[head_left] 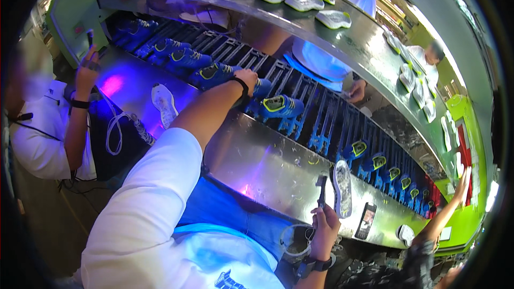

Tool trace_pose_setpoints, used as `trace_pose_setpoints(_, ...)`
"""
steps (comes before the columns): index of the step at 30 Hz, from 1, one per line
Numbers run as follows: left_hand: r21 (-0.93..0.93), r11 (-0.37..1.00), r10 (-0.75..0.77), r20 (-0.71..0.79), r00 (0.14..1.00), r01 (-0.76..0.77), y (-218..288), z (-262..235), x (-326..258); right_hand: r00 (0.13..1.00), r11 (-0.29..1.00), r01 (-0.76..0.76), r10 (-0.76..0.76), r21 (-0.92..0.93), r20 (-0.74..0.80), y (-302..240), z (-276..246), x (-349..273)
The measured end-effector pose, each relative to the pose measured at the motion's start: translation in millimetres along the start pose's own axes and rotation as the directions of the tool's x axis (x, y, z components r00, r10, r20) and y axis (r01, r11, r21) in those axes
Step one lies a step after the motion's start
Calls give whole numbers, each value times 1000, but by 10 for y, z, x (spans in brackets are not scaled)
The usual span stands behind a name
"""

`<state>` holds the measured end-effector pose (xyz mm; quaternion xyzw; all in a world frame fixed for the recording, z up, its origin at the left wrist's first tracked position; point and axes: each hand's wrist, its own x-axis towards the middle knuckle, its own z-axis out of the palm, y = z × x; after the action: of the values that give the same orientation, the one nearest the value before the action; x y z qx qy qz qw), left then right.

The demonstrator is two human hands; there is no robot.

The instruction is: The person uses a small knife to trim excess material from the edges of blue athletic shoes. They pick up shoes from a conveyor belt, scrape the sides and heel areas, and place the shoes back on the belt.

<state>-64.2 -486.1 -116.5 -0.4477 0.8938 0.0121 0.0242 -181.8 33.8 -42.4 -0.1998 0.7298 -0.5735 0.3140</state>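
Steel conveyor bench [257,166], left arm outstretched, left hand [247,79] gripping blue shoe [262,88], right hand [325,228] raised, clasping brush [321,188].

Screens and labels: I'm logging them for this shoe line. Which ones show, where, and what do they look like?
Phone: flat on the steel ledge, right of the upturned sole; black slab, screen lit with reddish patches.
Second phone: held up by a co-worker's hand at far left; small dark slab, screen not visible.
Red panel: on the green frame at far right; tall, narrow.
No packages visible.
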Motion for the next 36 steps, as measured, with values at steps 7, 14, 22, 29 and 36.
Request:
trace_pose_setpoints(7,-470,872,-209,-108,972,136,-414,-193,-305,998,1000,0,0,4,61,-87,167,33)
trace_pose_setpoints(14,-764,-615,161,124,979,198,-627,-492,-1728,952,968,-185,134,170,275,-127,301,-86)
trace_pose_setpoints(22,-952,159,-49,-272,961,-262,145,-668,-3031,880,916,-316,184,249,437,-50,499,-122)
trace_pose_setpoints(29,-609,650,96,-527,844,-455,444,-367,-3571,912,969,-221,163,114,377,111,760,-212)
trace_pose_setpoints(36,-459,699,219,-592,775,-548,433,-90,-3953,933,994,-54,84,-96,350,459,1029,-191)
